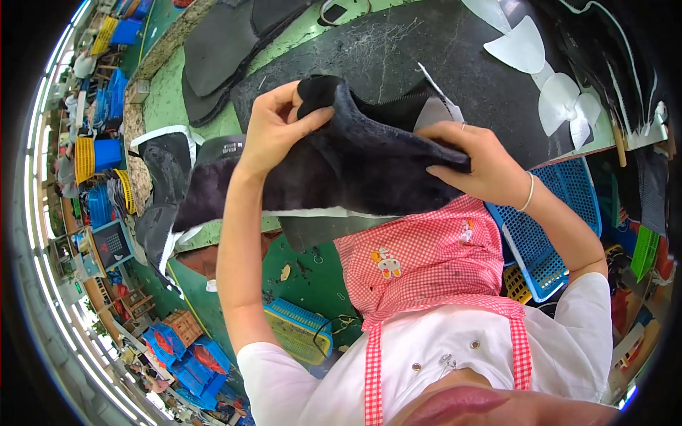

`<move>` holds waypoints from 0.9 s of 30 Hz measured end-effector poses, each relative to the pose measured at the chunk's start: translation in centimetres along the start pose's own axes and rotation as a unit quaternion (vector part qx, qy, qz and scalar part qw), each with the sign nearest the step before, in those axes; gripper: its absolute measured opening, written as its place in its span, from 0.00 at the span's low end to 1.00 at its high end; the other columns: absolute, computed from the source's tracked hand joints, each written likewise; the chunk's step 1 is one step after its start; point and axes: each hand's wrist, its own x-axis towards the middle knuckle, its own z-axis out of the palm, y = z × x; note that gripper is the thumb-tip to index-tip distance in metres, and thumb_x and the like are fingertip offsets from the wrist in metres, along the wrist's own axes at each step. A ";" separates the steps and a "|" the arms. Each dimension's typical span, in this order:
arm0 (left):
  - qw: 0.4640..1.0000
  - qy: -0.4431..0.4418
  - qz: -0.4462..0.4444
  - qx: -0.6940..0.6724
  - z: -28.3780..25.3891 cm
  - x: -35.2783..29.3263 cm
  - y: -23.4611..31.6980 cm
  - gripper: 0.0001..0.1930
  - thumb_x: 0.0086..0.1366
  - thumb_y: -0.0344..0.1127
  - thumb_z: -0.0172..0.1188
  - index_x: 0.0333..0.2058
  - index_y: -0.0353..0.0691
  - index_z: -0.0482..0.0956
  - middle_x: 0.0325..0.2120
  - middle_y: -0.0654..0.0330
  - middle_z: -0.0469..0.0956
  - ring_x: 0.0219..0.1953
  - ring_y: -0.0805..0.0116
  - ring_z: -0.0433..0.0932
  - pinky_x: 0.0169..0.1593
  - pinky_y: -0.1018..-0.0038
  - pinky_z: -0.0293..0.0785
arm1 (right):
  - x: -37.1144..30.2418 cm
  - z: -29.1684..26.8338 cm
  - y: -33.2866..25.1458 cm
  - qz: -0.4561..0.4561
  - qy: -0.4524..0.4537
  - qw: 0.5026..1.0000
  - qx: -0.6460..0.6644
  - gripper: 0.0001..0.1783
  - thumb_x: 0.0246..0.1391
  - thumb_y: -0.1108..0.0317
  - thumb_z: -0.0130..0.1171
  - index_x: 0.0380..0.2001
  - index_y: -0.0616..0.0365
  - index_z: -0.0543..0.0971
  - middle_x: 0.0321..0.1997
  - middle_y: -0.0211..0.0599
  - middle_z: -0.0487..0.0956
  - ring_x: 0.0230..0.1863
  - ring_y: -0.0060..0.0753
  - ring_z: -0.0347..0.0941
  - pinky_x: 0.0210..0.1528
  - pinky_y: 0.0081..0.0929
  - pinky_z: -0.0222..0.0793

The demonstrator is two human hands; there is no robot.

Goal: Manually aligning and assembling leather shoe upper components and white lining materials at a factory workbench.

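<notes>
Both my hands hold a black, fuzzy-lined piece (pixel 387 174) that looks like a boot upper, stretched over the near edge of the worktable. My left hand (pixel 275 131) pinches its upper rim between thumb and fingers. On the other side, my right hand (pixel 486 162) grips the rim's right end, thumb below and fingers above. A zipper strip with a pale end (pixel 444 106) shows behind the piece. Its long dark plush part (pixel 220 184) reaches left beyond my left forearm. Farther left lies another dark piece with white edging (pixel 167 160).
A scratched black mat (pixel 398 46) covers the green table. Dark sheet pieces (pixel 220 53) lie at the far left, white curved pieces (pixel 522 46) at the far right. A blue basket (pixel 586 199) stands by my right arm; a yellow and blue basket (pixel 298 334) sits on the floor.
</notes>
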 end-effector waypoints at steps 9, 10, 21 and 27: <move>0.992 -0.113 0.057 -0.031 1.3 0.4 2.1 0.20 0.46 0.20 0.71 0.40 0.37 0.79 0.37 0.67 0.77 0.38 0.80 0.74 0.44 0.82 0.71 | 0.3 -1.3 1.3 0.039 -0.003 0.998 0.043 0.14 0.44 0.75 0.66 0.36 0.64 0.76 0.34 0.44 0.80 0.37 0.41 0.81 0.43 0.29 0.75; 0.992 -0.108 0.071 -0.007 1.2 0.4 1.6 0.20 0.46 0.20 0.71 0.39 0.38 0.79 0.36 0.67 0.76 0.38 0.80 0.74 0.44 0.81 0.71 | 0.4 -1.6 1.1 0.059 -0.019 0.998 0.021 0.13 0.45 0.73 0.67 0.34 0.65 0.76 0.32 0.44 0.80 0.36 0.41 0.81 0.42 0.28 0.75; 0.948 0.211 0.095 0.219 6.6 -0.1 0.2 0.15 0.51 0.31 0.70 0.36 0.40 0.74 0.31 0.63 0.75 0.33 0.67 0.74 0.45 0.71 0.70 | -0.2 -3.2 0.7 0.206 0.048 0.975 -0.065 0.19 0.52 0.62 0.66 0.40 0.68 0.79 0.29 0.49 0.80 0.27 0.33 0.79 0.34 0.25 0.74; 0.690 0.298 0.351 0.559 8.3 0.4 0.7 0.20 0.56 0.35 0.62 0.50 0.52 0.77 0.45 0.64 0.77 0.52 0.63 0.74 0.61 0.56 0.58 | -0.1 -2.5 2.4 0.160 0.084 0.975 -0.128 0.18 0.52 0.60 0.65 0.35 0.67 0.79 0.23 0.52 0.75 0.21 0.41 0.72 0.28 0.28 0.70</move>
